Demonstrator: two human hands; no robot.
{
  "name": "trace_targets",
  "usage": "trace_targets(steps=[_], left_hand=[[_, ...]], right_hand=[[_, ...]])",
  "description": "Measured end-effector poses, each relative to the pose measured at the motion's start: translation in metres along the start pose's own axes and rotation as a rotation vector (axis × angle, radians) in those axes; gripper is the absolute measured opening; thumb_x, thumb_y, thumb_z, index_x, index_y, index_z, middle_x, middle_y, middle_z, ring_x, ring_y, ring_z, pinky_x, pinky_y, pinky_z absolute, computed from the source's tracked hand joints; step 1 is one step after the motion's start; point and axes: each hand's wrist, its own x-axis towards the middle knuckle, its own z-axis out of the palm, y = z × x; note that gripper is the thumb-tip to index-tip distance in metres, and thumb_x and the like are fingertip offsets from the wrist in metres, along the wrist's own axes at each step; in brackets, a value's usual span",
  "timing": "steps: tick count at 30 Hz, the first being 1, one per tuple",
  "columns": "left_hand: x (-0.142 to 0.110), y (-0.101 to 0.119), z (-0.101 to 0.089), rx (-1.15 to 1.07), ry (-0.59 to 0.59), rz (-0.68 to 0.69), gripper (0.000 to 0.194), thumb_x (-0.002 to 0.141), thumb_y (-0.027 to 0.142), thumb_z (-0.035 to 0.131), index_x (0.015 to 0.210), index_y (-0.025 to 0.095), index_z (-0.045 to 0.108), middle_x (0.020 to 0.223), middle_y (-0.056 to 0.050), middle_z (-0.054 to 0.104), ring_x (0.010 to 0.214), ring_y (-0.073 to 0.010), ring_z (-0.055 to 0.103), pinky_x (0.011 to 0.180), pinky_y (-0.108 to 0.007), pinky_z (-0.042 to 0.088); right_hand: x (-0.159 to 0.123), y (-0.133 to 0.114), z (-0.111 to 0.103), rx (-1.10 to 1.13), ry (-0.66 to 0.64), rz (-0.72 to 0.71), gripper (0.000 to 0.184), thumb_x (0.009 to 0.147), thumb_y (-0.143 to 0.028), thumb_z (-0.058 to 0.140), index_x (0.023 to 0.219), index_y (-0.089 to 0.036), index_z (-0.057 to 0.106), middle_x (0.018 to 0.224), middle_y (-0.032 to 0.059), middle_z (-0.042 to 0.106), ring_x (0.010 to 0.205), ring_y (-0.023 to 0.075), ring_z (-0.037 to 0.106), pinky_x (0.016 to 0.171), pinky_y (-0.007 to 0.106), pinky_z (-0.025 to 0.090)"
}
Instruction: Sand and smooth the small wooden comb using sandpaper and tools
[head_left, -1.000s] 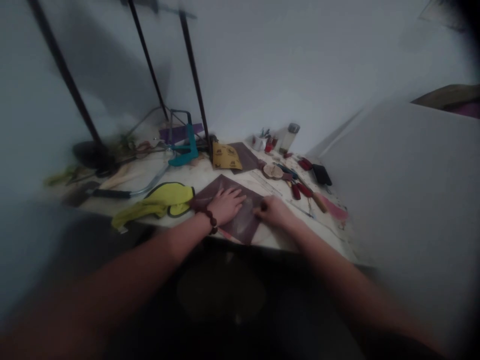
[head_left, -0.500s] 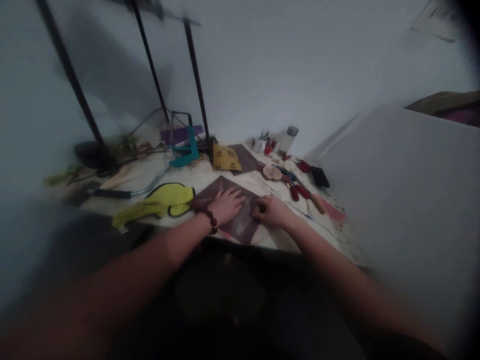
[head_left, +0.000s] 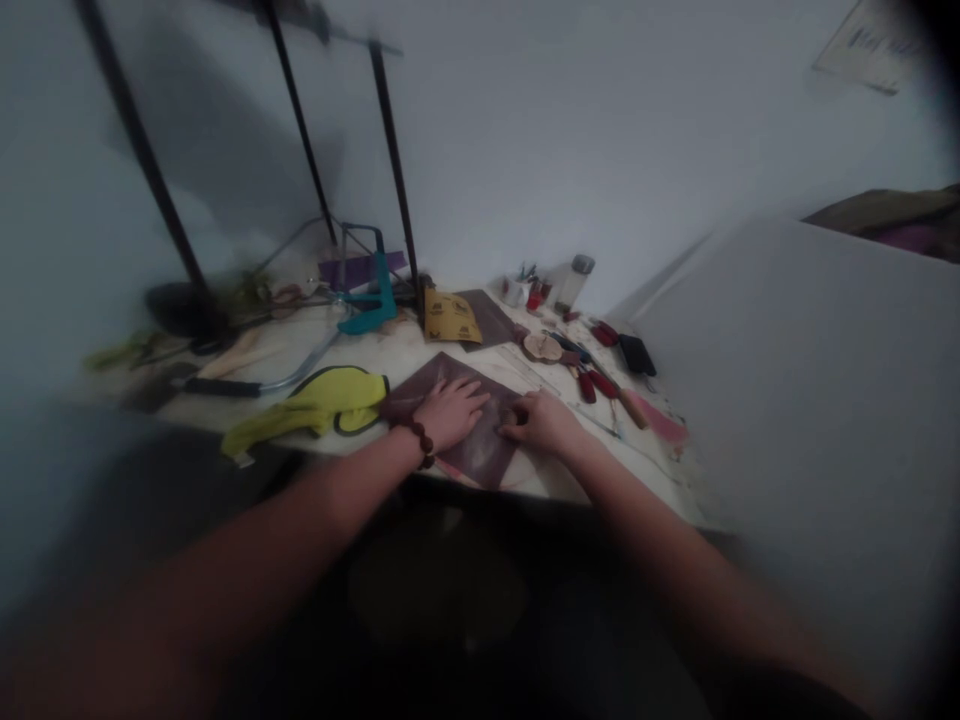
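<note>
A dark brownish-purple sheet of sandpaper (head_left: 480,458) lies at an angle near the table's front edge. My left hand (head_left: 450,412) rests flat on it with fingers spread; a beaded bracelet circles that wrist. At the sheet's right side, my right hand (head_left: 544,424) is pinched around a small dark piece, which touches or hovers just over the sheet. The fingers hide most of this piece, so its kind is unclear. Left of the sheet, a yellow-green cloth item with dark edging (head_left: 341,392) touches its corner.
Behind are a yellow printed sheet (head_left: 450,316), a second dark sheet (head_left: 491,322) and a teal-framed saw (head_left: 371,315). To the right lie a round wood slice (head_left: 543,347), red-handled tools (head_left: 586,386) and a black phone-like object (head_left: 637,354). A clear bottle (head_left: 574,284) stands at the back.
My right hand has shifted very slightly left over the sheet with the small piece still pinched. My left hand stays in place. The camera view has turned a little.
</note>
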Motion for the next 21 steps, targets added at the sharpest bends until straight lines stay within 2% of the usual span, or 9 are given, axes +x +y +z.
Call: trace_targets(steps=[3,6,9,13,17,19,21], left_hand=[[0.0,0.001,-0.001,-0.002,0.001,-0.003,0.049,0.115,0.038,0.046,0.16,0.036,0.065,0.175,-0.006,0.055,0.163,-0.0326,0.043,0.134,-0.063,0.03],[-0.001,0.001,-0.002,0.0,0.006,-0.006,0.049,0.115,0.038,0.046,0.159,0.036,0.065,0.175,-0.006,0.055,0.164,-0.033,0.043,0.134,-0.063,0.031],[-0.001,0.002,-0.004,0.002,0.009,-0.011,0.048,0.114,0.038,0.046,0.158,0.036,0.067,0.175,-0.006,0.055,0.163,-0.0327,0.044,0.134,-0.062,0.032],[-0.002,0.005,-0.005,0.0,0.008,-0.011,0.048,0.113,0.037,0.049,0.157,0.035,0.068,0.174,-0.007,0.056,0.163,-0.0339,0.046,0.133,-0.064,0.032],[-0.002,0.006,-0.011,-0.004,0.01,-0.013,0.047,0.111,0.034,0.054,0.156,0.034,0.069,0.174,-0.008,0.056,0.162,-0.036,0.046,0.133,-0.065,0.034],[-0.002,0.009,-0.021,0.001,0.026,-0.009,0.047,0.111,0.032,0.055,0.156,0.032,0.069,0.175,-0.007,0.054,0.164,-0.0359,0.044,0.135,-0.065,0.032],[-0.003,0.015,-0.037,-0.055,0.092,-0.005,0.048,0.111,0.031,0.055,0.157,0.029,0.068,0.176,-0.008,0.054,0.165,-0.0346,0.043,0.138,-0.062,0.029]], right_hand=[[0.003,-0.001,-0.001,0.003,-0.028,-0.014,0.031,0.093,-0.053,0.087,0.092,-0.022,0.083,0.096,0.0069,0.081,0.089,0.0206,0.066,0.081,0.03,0.043],[0.003,-0.002,-0.003,-0.001,-0.037,0.017,0.029,0.102,-0.046,0.076,0.087,-0.021,0.084,0.091,0.0084,0.082,0.087,0.0213,0.067,0.079,0.031,0.043],[0.002,-0.001,-0.003,-0.003,-0.006,0.111,0.035,0.108,-0.034,0.062,0.087,-0.019,0.085,0.094,0.0141,0.083,0.092,0.0244,0.07,0.082,0.033,0.044],[-0.002,0.002,-0.001,0.067,0.04,0.243,0.033,0.106,-0.032,0.063,0.088,-0.017,0.085,0.101,0.0196,0.084,0.1,0.0284,0.071,0.084,0.034,0.046],[-0.006,-0.002,-0.003,0.288,0.102,0.307,0.03,0.1,-0.036,0.071,0.075,-0.019,0.078,0.094,0.0161,0.082,0.1,0.0279,0.07,0.084,0.033,0.047],[-0.008,-0.008,-0.009,0.453,0.167,0.343,0.036,0.1,-0.042,0.069,0.071,-0.021,0.072,0.086,0.0124,0.079,0.093,0.0263,0.069,0.08,0.032,0.046],[-0.01,-0.015,-0.016,0.646,0.236,0.378,0.044,0.104,-0.053,0.062,0.073,-0.022,0.067,0.076,0.0079,0.072,0.08,0.0233,0.065,0.073,0.032,0.045]])
